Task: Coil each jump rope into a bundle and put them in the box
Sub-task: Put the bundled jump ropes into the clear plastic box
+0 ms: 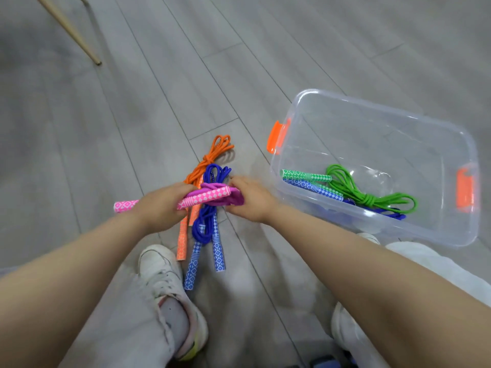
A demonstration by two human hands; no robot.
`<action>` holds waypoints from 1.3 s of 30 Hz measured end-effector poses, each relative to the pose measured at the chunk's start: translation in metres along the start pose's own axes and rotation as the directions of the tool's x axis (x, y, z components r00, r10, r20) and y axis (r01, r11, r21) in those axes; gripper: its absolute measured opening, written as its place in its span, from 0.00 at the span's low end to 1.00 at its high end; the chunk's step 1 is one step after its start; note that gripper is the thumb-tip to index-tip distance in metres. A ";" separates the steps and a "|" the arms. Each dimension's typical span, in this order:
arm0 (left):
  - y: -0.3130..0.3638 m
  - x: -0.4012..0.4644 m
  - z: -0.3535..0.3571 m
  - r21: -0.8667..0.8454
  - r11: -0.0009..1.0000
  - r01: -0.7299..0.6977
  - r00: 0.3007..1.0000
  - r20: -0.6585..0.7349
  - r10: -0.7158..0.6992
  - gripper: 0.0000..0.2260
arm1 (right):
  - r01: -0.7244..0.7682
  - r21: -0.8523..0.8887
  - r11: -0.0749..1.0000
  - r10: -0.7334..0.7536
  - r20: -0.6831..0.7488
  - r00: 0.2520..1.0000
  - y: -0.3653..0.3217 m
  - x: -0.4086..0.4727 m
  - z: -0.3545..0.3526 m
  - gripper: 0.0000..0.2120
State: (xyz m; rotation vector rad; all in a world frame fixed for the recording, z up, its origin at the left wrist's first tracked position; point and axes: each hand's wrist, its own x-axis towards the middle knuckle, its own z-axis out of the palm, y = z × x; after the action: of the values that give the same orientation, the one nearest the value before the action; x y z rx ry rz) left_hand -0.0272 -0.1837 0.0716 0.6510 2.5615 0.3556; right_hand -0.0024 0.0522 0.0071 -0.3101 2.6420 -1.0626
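Observation:
My left hand [159, 205] grips the two pink patterned handles of a pink jump rope [204, 197], held above the floor. Beside it, my right hand [249, 199] pinches the rope's magenta cord at the handles' right end. Under my hands a coiled orange jump rope [212, 158] and a coiled blue jump rope [207, 227] lie on the floor. To the right stands a clear plastic box [372, 229] with orange latches. A bundled green jump rope [358, 192] and another blue rope [313, 189] lie inside it.
The floor is grey planks. My white shoes [164, 285] and light trousers sit at the bottom of the view, close to the ropes. A wooden leg [71, 33] slants at the upper left.

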 end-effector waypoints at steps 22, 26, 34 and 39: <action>0.139 0.072 -0.081 0.219 0.971 -0.098 0.968 -0.207 0.145 0.11 | -0.462 0.336 0.821 0.254 0.511 0.821 0.011 -0.058 -0.254 0.06; 0.193 0.109 -0.086 0.392 0.905 -0.166 0.959 -0.147 0.240 0.14 | -0.501 0.243 0.830 0.382 0.405 0.830 0.063 -0.074 -0.279 0.06; 0.254 0.181 -0.045 0.498 0.813 -0.303 0.944 0.041 0.327 0.16 | -0.543 0.137 0.828 0.523 0.158 0.838 0.150 -0.092 -0.282 0.07; 0.267 0.217 -0.006 0.477 0.822 -0.311 0.950 0.156 0.269 0.15 | -0.537 -0.032 0.843 0.538 0.055 0.841 0.187 -0.098 -0.265 0.11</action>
State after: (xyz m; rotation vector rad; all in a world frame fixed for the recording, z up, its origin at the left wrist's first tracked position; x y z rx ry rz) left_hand -0.0971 0.1528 0.0894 1.2244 2.4778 -0.2540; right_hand -0.0156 0.3834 0.0763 0.3799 2.4485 -0.8210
